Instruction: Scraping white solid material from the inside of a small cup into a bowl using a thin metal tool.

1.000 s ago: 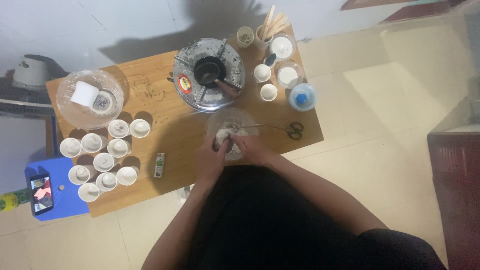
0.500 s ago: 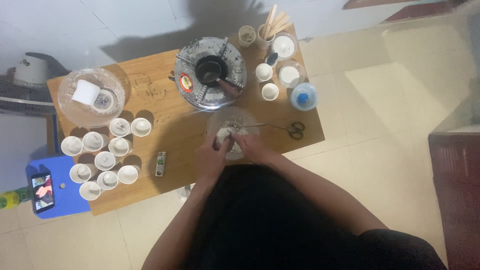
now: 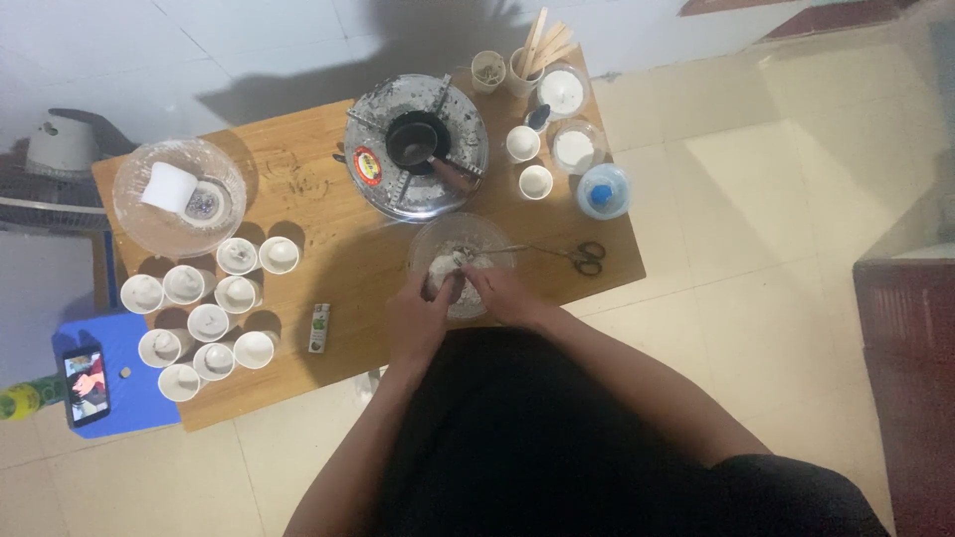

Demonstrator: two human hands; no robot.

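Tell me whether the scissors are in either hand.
No: the scissors lie on the table, right of the clear bowl where both hands work.

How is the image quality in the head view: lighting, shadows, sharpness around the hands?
Head view: soft and slightly blurred overall; a dark shadow falls on the pale floor beyond the wooden table; the left hand and right hand at the clear bowl lack fine detail; the small white cups look slightly washed out; the person's dark clothing shows almost no texture.
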